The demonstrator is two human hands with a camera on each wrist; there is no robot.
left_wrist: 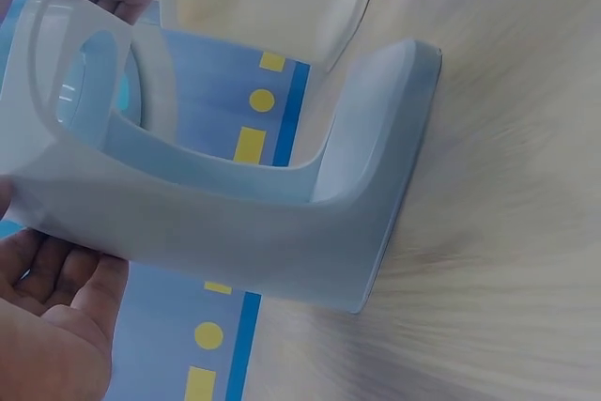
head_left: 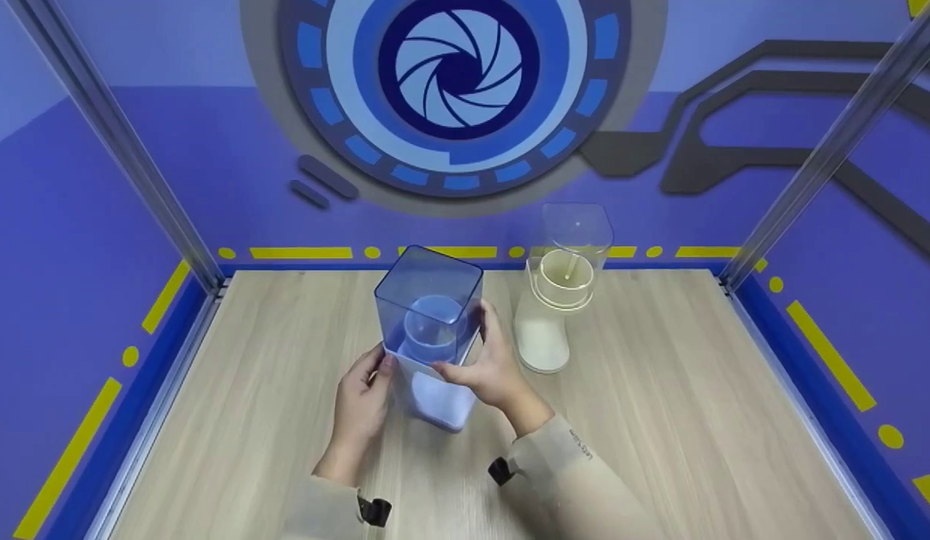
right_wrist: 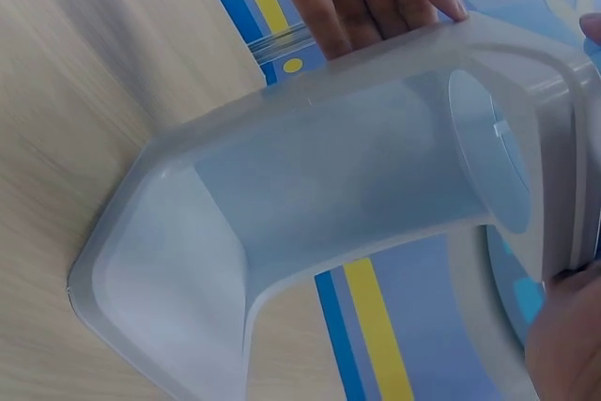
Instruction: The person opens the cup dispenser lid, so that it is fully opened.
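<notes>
A pale blue plastic dispenser [head_left: 435,394] with a see-through smoky square cup [head_left: 405,277] on top is between both hands. My left hand [head_left: 362,401] holds its left side, thumb toward the front. On the right, my right hand [head_left: 495,367] grips the upper body, its thumb across the front face. Both wrist views show the C-shaped body [left_wrist: 216,213] with a round hole under its top and a flat foot [right_wrist: 169,279]. Whether the foot rests on the table or is slightly raised, I cannot tell.
To the right behind my right hand stands a similar cream dispenser [head_left: 541,345] with a clear cup [head_left: 577,225]. Both are above a wood-grain table [head_left: 660,420]. Purple-blue printed walls [head_left: 210,172] and metal posts [head_left: 135,150] enclose the table's back and sides.
</notes>
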